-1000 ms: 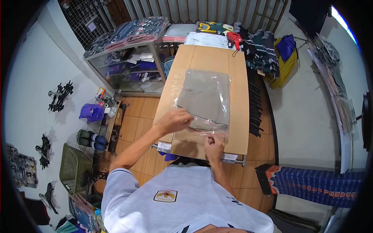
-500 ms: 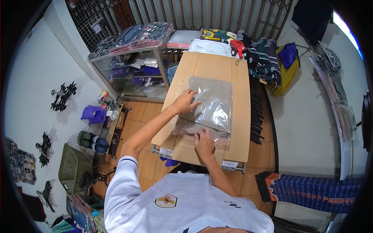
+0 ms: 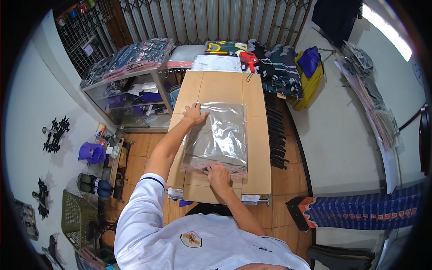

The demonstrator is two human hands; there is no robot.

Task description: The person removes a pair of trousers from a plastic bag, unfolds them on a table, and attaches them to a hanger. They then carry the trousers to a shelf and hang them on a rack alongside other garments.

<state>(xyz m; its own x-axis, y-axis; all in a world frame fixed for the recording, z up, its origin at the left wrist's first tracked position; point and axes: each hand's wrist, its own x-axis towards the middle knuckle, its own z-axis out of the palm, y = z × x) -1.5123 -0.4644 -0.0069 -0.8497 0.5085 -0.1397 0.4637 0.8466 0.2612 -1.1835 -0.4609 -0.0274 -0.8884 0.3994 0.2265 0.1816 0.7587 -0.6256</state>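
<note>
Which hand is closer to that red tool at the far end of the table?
The left hand. It rests flat on the far left corner of the clear bag, partway toward the red tool. The right hand presses the bag's near edge, farthest from the tool.

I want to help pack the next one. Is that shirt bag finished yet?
Nearly, it seems. Done: the grey folded garment is fully inside the clear plastic bag, lying flat on the wooden table. In hand: the left hand presses the bag's far left corner, and the right hand holds down the near edge with the red strip. Left: whether that edge is sealed can't be told.
</note>
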